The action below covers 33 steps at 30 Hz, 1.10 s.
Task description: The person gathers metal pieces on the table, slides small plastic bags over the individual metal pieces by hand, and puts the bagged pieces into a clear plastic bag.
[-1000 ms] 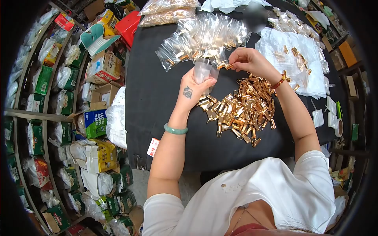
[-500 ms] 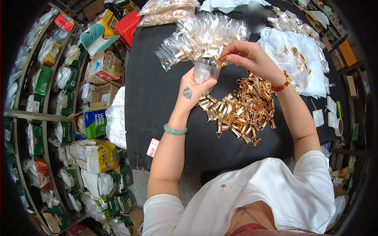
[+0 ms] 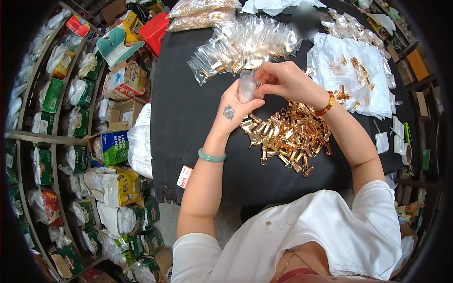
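My left hand [image 3: 234, 106] is closed around a small clear plastic bag [image 3: 247, 86] held upright above the black tabletop. Against the bag's right edge, my right hand [image 3: 283, 81] pinches small gold metal clip-like pieces; only a bit of gold shows between the fingertips, so I cannot tell how many or whether they are inside the bag. Below both hands lies a loose pile of gold metal clips [image 3: 290, 137], some with rings. Behind them rest clear bags with gold pieces [image 3: 250, 42].
White plastic sheets [image 3: 330, 56] with scattered gold clips lie at the right. Larger filled bags [image 3: 203, 19] are at the back. A "No10" tag [image 3: 184, 177] sits near the table's left edge. Shelves of boxes [image 3: 47, 99] stand left; a tape roll [image 3: 406, 153] lies right.
My right hand has moved down and slightly left, bringing the gold clips to the bag's edge. The bag has shifted slightly right and its mouth is now partly behind my right fingers.
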Available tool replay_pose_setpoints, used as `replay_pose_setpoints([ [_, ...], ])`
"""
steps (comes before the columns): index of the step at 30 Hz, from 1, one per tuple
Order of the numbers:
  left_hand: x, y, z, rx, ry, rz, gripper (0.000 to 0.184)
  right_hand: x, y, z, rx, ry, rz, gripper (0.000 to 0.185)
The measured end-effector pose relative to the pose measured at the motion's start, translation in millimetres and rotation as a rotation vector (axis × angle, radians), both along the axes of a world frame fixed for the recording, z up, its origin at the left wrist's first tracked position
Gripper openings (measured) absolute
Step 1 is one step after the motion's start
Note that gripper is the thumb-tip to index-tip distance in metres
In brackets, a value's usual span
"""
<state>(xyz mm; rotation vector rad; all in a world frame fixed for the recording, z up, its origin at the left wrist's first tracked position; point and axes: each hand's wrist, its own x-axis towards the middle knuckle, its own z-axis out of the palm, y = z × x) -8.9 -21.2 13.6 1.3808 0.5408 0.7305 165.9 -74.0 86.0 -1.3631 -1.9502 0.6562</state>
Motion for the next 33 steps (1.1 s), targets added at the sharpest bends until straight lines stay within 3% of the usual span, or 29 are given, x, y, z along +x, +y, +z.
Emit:
replay_pose_setpoints([
  [7,-2.1,8.8,-15.2,0.088,0.057,-0.008,0.035,18.6,9.9,-1.1,-0.054,-0.055,-0.047,0.014],
  [14,-3.4,10.6,-14.8,-0.049,0.045,-0.024,0.027,43.0,34.3,-15.5,-0.098,-0.071,-0.109,0.012],
  [17,-1.9,10.6,-15.2,-0.022,0.019,0.017,0.025,41.7,39.8,-29.9,-0.066,-0.191,0.054,0.011],
  [25,-3.6,15.4,-27.2,0.038,0.087,0.127,0.023,17.6,42.3,-43.5,-0.181,-0.505,0.024,0.023],
  [29,-2.0,18.7,-32.2,0.066,0.102,0.145,0.021,16.9,38.0,-50.5,-0.030,-0.439,0.029,0.028],
  [33,-1.8,13.7,-26.7,0.031,0.079,0.156,0.019,16.8,36.6,-48.6,-0.187,-0.312,0.114,0.030],
])
